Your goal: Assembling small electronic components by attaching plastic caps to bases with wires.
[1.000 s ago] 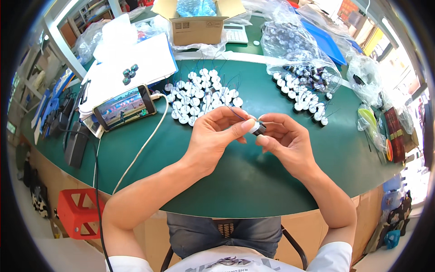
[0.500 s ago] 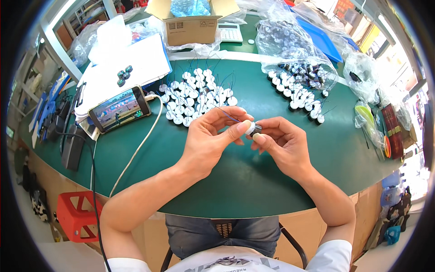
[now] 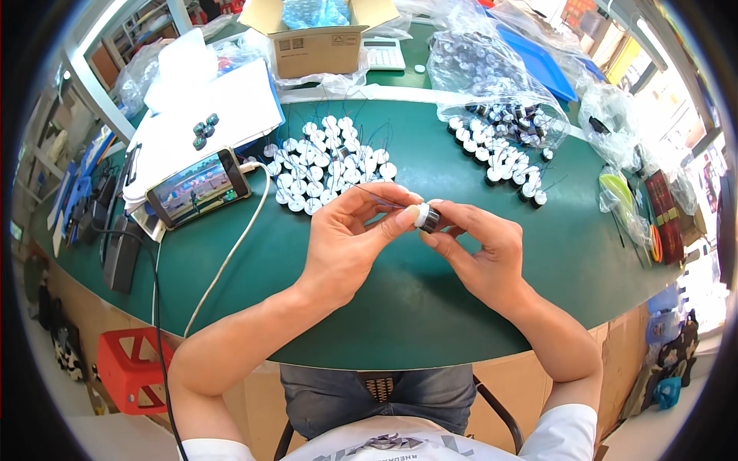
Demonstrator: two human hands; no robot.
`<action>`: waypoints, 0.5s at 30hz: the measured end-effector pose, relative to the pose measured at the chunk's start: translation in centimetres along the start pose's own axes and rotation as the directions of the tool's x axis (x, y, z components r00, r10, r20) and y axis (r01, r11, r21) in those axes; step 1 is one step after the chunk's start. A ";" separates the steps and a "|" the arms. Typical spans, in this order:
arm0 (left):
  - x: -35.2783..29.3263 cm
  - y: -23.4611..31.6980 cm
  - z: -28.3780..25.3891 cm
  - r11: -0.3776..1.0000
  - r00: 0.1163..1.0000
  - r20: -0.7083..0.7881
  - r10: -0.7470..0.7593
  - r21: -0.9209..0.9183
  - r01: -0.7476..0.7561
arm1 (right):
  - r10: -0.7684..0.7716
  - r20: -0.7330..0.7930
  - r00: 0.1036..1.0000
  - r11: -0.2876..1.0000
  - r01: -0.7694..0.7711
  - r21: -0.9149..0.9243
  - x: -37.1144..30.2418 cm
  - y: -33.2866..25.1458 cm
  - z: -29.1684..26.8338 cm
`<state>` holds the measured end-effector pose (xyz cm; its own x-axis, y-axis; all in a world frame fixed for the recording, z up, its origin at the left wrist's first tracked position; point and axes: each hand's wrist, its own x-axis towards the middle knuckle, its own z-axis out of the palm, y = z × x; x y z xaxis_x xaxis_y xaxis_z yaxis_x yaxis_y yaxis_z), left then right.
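Note:
Above the middle of the green table, a small round part [image 3: 427,219] with a white end and a black body is held between my hands. My left hand [image 3: 355,240] pinches its white end between thumb and fingers, and thin blue wires trail back over that hand. Around the black end, my right hand [image 3: 489,247] curls its index finger on top, with the thumb just below. Beyond my left hand lies a pile of similar white-faced parts [image 3: 315,173] with thin wires. Rows of black-and-white parts [image 3: 500,159] lie beyond my right hand.
A phone [image 3: 198,188] playing video leans at the left, its white cable [image 3: 234,265] crossing the green table [image 3: 400,323]. Behind it are white sheets [image 3: 231,107] with small dark pieces. Farther back stand a cardboard box [image 3: 319,54], a calculator [image 3: 384,54] and a plastic bag of parts [image 3: 492,73].
The part has turned slightly in my fingers, showing more of its black body. My right thumb and fingers have shifted around it, the thumb drawing back a little. The view has moved slightly.

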<state>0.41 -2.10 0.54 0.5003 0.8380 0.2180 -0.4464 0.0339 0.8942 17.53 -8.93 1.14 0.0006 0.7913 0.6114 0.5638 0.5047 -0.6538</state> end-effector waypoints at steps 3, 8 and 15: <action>0.1 0.0 -0.1 1.000 1.000 0.019 -0.009 0.011 0.009 | -0.084 -0.042 0.996 0.994 0.081 -0.073 0.1 0.0 0.2; 0.0 0.1 -0.1 1.000 1.000 0.019 -0.017 -0.012 0.017 | -0.112 -0.045 0.993 0.991 0.108 -0.080 0.1 0.2 0.1; 0.1 0.0 -0.4 0.999 0.999 0.040 -0.010 -0.037 0.012 | -0.143 -0.037 0.989 0.980 0.136 -0.145 0.0 0.3 0.0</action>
<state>0.19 -1.80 0.44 0.5344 0.8149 0.2246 -0.4680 0.0640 0.8814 17.68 -8.81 0.97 -0.0493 0.6978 0.7146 0.6725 0.5522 -0.4928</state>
